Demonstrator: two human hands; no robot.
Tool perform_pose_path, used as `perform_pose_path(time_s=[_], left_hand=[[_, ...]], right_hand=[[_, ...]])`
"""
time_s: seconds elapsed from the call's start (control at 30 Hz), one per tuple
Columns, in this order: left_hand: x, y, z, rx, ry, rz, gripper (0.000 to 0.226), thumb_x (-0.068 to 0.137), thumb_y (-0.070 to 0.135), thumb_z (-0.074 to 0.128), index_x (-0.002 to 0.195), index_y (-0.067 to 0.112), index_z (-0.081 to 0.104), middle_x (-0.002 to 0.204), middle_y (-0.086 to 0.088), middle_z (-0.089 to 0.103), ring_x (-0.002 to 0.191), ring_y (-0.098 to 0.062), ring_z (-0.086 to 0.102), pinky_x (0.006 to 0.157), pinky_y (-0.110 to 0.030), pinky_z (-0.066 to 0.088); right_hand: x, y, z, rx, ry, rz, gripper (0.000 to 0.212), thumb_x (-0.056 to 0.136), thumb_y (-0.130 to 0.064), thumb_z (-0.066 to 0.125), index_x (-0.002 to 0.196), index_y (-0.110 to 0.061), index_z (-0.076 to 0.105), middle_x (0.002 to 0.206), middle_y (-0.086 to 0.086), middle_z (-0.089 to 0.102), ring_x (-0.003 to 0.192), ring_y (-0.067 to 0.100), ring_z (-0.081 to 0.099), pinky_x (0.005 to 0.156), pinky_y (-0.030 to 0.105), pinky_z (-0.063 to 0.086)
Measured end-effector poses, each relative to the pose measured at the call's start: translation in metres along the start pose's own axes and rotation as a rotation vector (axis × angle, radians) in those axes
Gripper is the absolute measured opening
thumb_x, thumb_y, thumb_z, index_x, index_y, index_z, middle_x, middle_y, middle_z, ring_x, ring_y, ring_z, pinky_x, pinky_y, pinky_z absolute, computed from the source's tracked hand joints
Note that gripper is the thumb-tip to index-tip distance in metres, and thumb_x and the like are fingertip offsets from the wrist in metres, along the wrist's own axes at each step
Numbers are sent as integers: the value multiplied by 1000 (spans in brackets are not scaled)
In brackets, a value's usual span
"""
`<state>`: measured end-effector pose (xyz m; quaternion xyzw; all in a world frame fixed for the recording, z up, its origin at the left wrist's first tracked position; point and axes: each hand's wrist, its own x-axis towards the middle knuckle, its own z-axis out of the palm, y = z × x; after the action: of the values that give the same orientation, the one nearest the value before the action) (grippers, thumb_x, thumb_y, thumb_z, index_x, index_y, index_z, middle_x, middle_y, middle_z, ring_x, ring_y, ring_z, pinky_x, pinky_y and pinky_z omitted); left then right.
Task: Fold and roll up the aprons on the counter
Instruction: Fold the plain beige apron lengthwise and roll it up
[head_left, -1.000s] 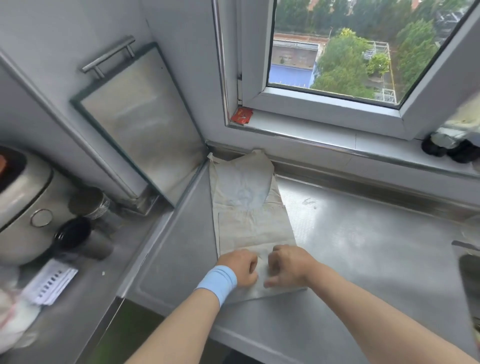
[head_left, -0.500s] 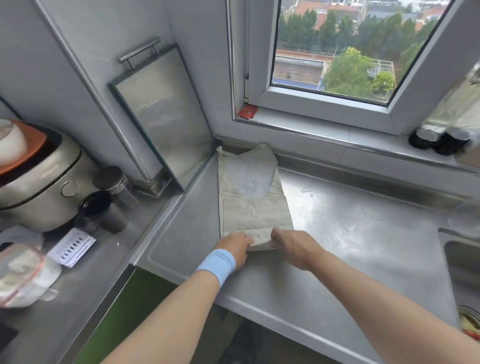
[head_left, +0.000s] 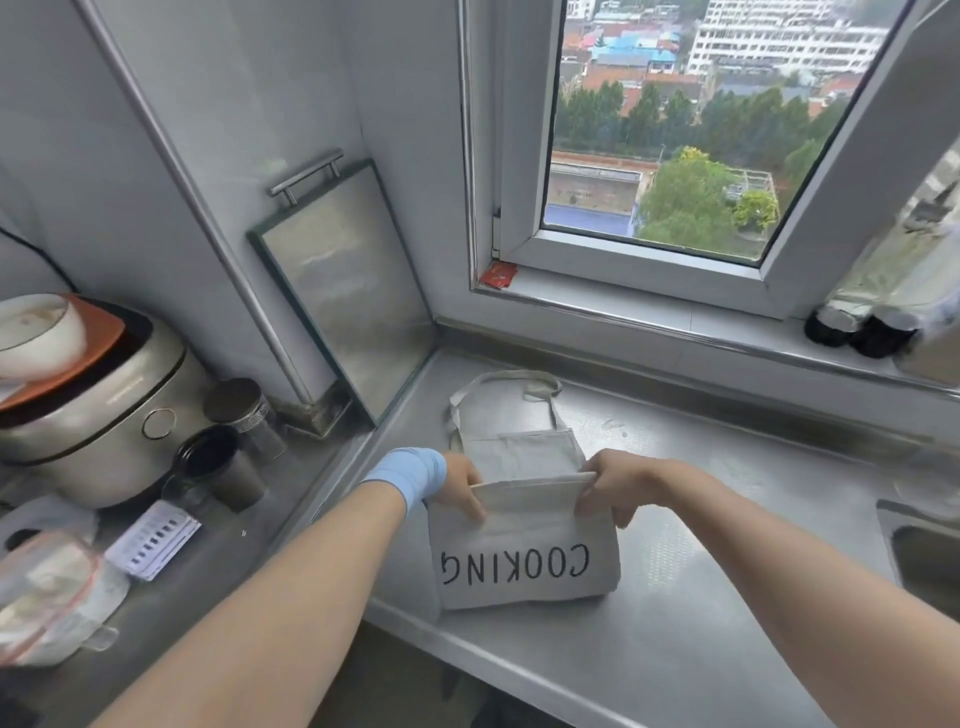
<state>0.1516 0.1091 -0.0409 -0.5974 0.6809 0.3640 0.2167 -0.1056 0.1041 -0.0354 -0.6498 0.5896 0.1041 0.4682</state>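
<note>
The steel counter carries the canvas apron, folded narrow near the front edge, "COOKING" print up. The left hand and right hand each pinch one corner of the raised fold edge, fingers curled on cloth. Advance both corners evenly and tuck the neck strap inside. The rice cooker, leaning steel board and sink stand aside; none appears to obstruct.

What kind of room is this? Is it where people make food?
Most likely a kitchen. There is a rice cooker, a steel counter with a sink at its right edge, and the apron on the counter says COOKING.
</note>
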Motion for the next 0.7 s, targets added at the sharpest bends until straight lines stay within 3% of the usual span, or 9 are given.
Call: perform_pose_path(time_s=[0.1, 0.17, 0.3, 0.4, 0.57, 0.7], left_hand=[[19, -7, -6, -87, 199, 3, 24, 86, 30, 64, 101, 12, 70, 92, -5, 63, 80, -22, 58, 74, -27, 47], [36, -10, -5, -108, 271, -30, 20, 89, 26, 56, 100, 13, 67, 96, -7, 63, 89, -25, 59, 79, -28, 45], [72, -20, 2, -12, 415, -64, 23, 93, 32, 51, 109, 26, 66, 130, 0, 50, 126, -27, 39, 103, -37, 36], [96, -24, -1, -16, 402, -59, 25, 96, 27, 45, 110, 20, 65, 124, -8, 53, 118, -32, 46, 96, -38, 41], [135, -33, -7, -26, 430, -67, 24, 95, 33, 46, 107, 23, 65, 120, -5, 59, 110, -29, 54, 86, -33, 46], [149, -34, -8, 40, 542, -86, 27, 90, 29, 58, 117, 25, 58, 132, -1, 43, 114, -25, 49, 89, -35, 44]], right_hand=[[25, 5, -1, 30, 291, -73, 8, 76, -20, 64, 79, -13, 67, 70, 0, 63, 66, 18, 59, 54, 24, 46], [39, 4, 1, 22, 401, -86, 11, 81, -23, 62, 71, -18, 60, 65, -4, 59, 65, 16, 55, 53, 25, 38], [77, 10, 9, 54, 427, -58, 9, 91, -29, 57, 89, -22, 62, 84, -2, 65, 81, 20, 60, 65, 29, 42], [104, 15, 13, 88, 451, -16, 15, 92, -29, 54, 98, -19, 63, 91, 1, 67, 85, 23, 61, 73, 34, 47], [135, 15, 11, 22, 522, 82, 11, 91, -27, 51, 85, -18, 55, 91, 5, 57, 84, 31, 61, 68, 35, 46], [153, 16, 9, -59, 512, 153, 24, 90, -32, 45, 95, -12, 58, 107, 9, 51, 90, 33, 60, 79, 39, 51]])
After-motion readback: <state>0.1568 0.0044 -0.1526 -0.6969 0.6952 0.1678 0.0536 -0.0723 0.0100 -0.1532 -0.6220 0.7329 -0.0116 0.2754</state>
